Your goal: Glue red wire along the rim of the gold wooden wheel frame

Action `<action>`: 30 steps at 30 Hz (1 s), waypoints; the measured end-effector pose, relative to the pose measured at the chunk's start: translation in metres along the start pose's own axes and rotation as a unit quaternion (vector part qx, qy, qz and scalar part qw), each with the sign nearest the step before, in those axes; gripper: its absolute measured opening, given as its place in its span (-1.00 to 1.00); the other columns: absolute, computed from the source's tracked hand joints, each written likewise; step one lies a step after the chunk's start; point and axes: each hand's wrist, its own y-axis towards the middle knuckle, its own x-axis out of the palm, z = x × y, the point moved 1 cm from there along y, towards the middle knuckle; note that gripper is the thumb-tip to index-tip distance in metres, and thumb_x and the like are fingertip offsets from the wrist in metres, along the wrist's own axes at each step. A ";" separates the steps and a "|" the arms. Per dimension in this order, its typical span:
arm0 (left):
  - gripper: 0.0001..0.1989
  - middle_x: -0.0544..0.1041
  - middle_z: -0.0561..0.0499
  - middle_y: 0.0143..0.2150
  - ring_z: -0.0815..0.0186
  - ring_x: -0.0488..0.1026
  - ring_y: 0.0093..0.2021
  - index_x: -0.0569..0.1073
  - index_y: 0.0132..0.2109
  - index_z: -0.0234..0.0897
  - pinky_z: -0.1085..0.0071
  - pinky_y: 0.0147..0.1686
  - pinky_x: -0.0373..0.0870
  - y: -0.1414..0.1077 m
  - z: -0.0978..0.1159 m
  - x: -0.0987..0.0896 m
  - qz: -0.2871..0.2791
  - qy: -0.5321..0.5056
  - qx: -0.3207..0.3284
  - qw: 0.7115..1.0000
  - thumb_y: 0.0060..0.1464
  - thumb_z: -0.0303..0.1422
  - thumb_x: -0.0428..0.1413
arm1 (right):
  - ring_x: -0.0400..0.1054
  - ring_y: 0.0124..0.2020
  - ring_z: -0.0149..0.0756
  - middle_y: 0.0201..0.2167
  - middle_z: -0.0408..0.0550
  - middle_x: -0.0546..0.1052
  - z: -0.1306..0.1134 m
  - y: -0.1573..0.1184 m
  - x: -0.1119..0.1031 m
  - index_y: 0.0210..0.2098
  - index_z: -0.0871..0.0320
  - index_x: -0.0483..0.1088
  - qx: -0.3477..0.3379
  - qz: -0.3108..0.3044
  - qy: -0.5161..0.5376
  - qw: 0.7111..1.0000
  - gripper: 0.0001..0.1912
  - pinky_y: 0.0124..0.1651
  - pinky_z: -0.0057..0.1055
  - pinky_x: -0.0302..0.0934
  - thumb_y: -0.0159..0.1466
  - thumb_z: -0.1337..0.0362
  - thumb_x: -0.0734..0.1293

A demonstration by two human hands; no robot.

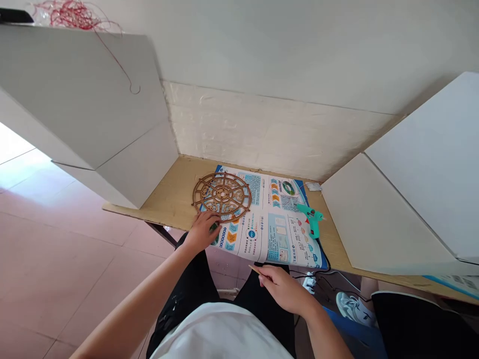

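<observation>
Brown wooden lattice disc (222,194) lies flat toward the left end of the wooden board (168,192), partly on a printed sheet (269,232) that overhangs the board's near edge. From my screen, the left hand (204,230) rests at the disc's near rim, its fingers curled and half closed, with a small green bit (214,227) showing beneath them; I cannot tell whether that hand grips anything. The right hand (280,289) hovers beyond the sheet's near edge, thumb and fingers closed on a thin wooden stick (254,269). A teal glue gun (312,219) lies untouched on the sheet's right side, with a black cable (322,279) running below the board. I can make out no stick fixed to the disc yet; any glue is too small to tell.
</observation>
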 end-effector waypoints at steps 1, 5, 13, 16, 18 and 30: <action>-0.66 0.50 -0.14 0.18 0.14 0.49 0.14 0.48 0.13 -0.26 0.02 0.16 0.51 0.000 0.002 0.003 0.003 -0.001 -0.006 1.000 0.32 -0.19 0.16 | 0.44 -0.27 -0.24 -0.34 -0.07 0.58 -0.003 0.002 0.000 -0.12 0.10 0.62 -0.006 -0.009 0.000 1.000 -0.57 -0.06 -0.32 0.31 0.46 0.11 0.13; -0.66 0.50 -0.14 0.18 0.14 0.49 0.13 0.48 0.13 -0.25 0.02 0.17 0.51 0.001 0.004 0.008 0.011 -0.002 -0.023 1.000 0.32 -0.18 0.16 | 0.37 -0.40 -0.29 -0.48 -0.13 0.51 -0.006 0.009 0.000 0.13 0.13 0.54 -0.015 -0.009 -0.004 1.000 -0.55 -0.20 -0.37 0.30 0.47 0.11 0.15; -0.65 0.48 -0.15 0.22 0.11 0.46 0.19 0.47 0.15 -0.25 -0.03 0.21 0.47 -0.004 0.006 0.007 0.007 0.010 -0.028 1.000 0.32 -0.19 0.16 | 0.46 -0.13 -0.28 -0.12 0.01 0.56 0.018 0.017 -0.016 0.26 0.11 0.40 -0.055 0.152 -0.047 0.986 -0.58 0.07 -0.22 0.38 0.50 0.22 0.13; -0.65 0.47 -0.15 0.23 0.10 0.45 0.20 0.47 0.16 -0.24 -0.04 0.23 0.46 -0.002 0.002 0.007 -0.001 0.003 -0.017 1.000 0.32 -0.19 0.16 | 0.48 -0.14 -0.26 -0.08 0.02 0.54 0.039 0.023 -0.030 0.15 0.16 0.43 -0.033 0.242 -0.092 0.965 -0.67 -0.01 -0.18 0.44 0.50 0.13 0.25; -0.65 0.47 -0.15 0.23 0.10 0.45 0.20 0.47 0.15 -0.25 -0.04 0.23 0.45 0.001 -0.002 0.007 -0.010 -0.002 -0.003 1.000 0.32 -0.19 0.16 | 0.48 -0.12 -0.25 -0.04 0.01 0.54 0.054 0.029 -0.039 0.11 0.16 0.43 -0.016 0.285 -0.128 0.950 -0.67 -0.02 -0.17 0.46 0.47 0.10 0.31; -0.64 0.49 -0.15 0.20 0.10 0.47 0.18 0.47 0.15 -0.27 -0.03 0.20 0.48 0.066 -0.014 -0.009 -0.088 -0.023 0.112 0.990 0.31 -0.19 0.17 | 0.46 0.02 -0.16 0.08 0.06 0.50 0.088 0.068 -0.053 0.12 0.16 0.43 -0.004 0.401 -0.254 0.880 -0.66 0.08 -0.08 0.44 0.45 0.12 0.36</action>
